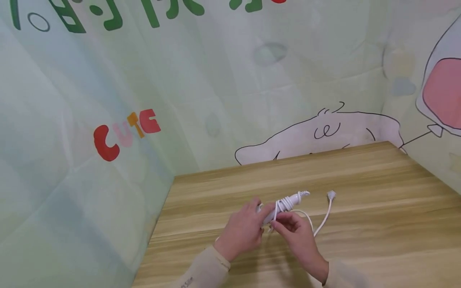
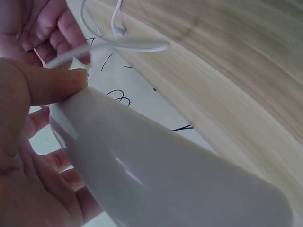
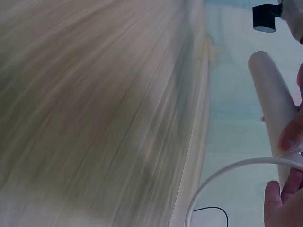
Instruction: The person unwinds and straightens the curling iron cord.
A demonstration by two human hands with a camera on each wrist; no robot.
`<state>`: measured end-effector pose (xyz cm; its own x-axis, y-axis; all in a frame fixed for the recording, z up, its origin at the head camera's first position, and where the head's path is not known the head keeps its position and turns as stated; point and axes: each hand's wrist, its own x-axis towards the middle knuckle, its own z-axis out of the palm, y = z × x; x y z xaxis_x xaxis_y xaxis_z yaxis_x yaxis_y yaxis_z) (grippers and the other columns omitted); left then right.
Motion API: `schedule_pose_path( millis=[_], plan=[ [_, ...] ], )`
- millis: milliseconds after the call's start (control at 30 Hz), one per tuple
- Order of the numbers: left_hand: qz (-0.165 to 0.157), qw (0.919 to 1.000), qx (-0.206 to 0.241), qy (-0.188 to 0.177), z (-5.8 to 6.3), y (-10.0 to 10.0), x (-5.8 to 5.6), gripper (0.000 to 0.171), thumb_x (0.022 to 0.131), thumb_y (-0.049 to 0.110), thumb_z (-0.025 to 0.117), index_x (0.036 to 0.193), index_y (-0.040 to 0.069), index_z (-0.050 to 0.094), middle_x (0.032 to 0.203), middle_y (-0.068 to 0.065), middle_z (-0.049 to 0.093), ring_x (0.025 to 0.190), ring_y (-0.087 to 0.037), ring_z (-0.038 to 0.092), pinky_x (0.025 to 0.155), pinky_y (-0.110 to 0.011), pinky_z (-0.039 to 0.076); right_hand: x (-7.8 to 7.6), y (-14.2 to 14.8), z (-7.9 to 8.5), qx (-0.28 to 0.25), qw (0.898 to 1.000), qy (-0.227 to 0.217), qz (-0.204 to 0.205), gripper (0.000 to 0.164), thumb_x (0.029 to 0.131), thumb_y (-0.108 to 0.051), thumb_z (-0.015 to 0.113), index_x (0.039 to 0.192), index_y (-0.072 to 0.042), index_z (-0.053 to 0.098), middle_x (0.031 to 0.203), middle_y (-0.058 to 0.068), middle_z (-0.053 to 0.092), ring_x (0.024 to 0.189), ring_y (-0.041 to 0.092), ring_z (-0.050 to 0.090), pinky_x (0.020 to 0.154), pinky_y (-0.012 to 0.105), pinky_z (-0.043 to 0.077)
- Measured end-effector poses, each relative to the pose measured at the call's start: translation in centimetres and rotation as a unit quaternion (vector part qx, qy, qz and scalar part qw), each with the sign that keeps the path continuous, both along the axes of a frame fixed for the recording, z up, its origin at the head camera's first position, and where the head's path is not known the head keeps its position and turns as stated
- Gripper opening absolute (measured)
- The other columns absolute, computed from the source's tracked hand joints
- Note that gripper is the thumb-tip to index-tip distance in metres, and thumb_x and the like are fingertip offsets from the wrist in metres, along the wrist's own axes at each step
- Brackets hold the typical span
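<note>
A slim white corded appliance (image 1: 296, 198) with a smooth, rounded body is held above the table, tilted. My left hand (image 1: 239, 227) grips its body, thumb on top in the left wrist view. White cord (image 1: 286, 203) is wound in several turns around the part near its cord end. Just below those turns, my right hand (image 1: 299, 239) pinches the cord between thumb and index finger. The loose length runs down past the right hand to a white plug (image 1: 331, 195) on the table. The right wrist view shows the appliance's rounded end (image 3: 262, 66); the palm partly hides the body.
The wood-grain table (image 1: 360, 176) stands against a pale green printed cloth backdrop (image 1: 216, 100) at the left, back and right. A dark wrist camera (image 3: 263, 19) on the left arm shows in the right wrist view.
</note>
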<state>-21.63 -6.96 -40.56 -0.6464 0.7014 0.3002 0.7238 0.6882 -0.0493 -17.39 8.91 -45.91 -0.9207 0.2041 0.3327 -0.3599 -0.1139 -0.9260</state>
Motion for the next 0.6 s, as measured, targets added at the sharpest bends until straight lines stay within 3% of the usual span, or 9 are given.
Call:
schedule_pose_path(
  millis=[200,333,467,600],
  plan=[
    [0.004,0.9997,-0.014,0.019,-0.5,-0.2,0.1,0.071,0.073,0.016,0.081,0.137,0.028,0.053,0.116,-0.010,0.056,0.082,-0.020,0.058,0.049,-0.030,0.047,0.4,0.7,1.2,-0.046,0.990,-0.123,0.045,0.022,0.087,0.012,0.064,0.107,0.019,0.057,0.093,0.016,0.065,0.076,0.018,0.067,0.069,0.034,0.058],
    [0.014,0.9992,-0.035,0.014,-0.8,-0.4,0.1,0.069,0.073,0.016,0.081,0.136,0.030,0.054,0.120,-0.012,0.057,0.083,-0.022,0.060,0.050,-0.032,0.049,0.2,3.0,2.3,0.057,0.977,-0.164,0.124,0.026,0.090,0.005,0.064,0.110,0.019,0.057,0.094,0.015,0.064,0.076,0.019,0.066,0.067,0.038,0.058],
    [0.023,0.9983,-0.053,0.005,-1.2,-0.5,0.0,0.071,0.072,0.015,0.081,0.135,0.033,0.054,0.121,-0.011,0.056,0.081,-0.022,0.060,0.048,-0.032,0.047,-0.8,5.2,4.1,0.191,0.946,-0.168,0.203,0.018,0.089,0.001,0.065,0.103,0.013,0.062,0.086,0.010,0.062,0.068,0.020,0.063,0.059,0.034,0.057],
    [0.021,0.9970,-0.074,-0.005,-1.7,-0.6,0.1,0.075,0.070,0.016,0.083,0.136,0.036,0.053,0.119,-0.007,0.055,0.081,-0.021,0.059,0.045,-0.029,0.043,-2.0,6.6,6.4,0.314,0.904,-0.164,0.240,0.008,0.087,-0.002,0.068,0.093,0.002,0.066,0.077,0.006,0.058,0.062,0.017,0.057,0.053,0.030,0.051]
  ],
)
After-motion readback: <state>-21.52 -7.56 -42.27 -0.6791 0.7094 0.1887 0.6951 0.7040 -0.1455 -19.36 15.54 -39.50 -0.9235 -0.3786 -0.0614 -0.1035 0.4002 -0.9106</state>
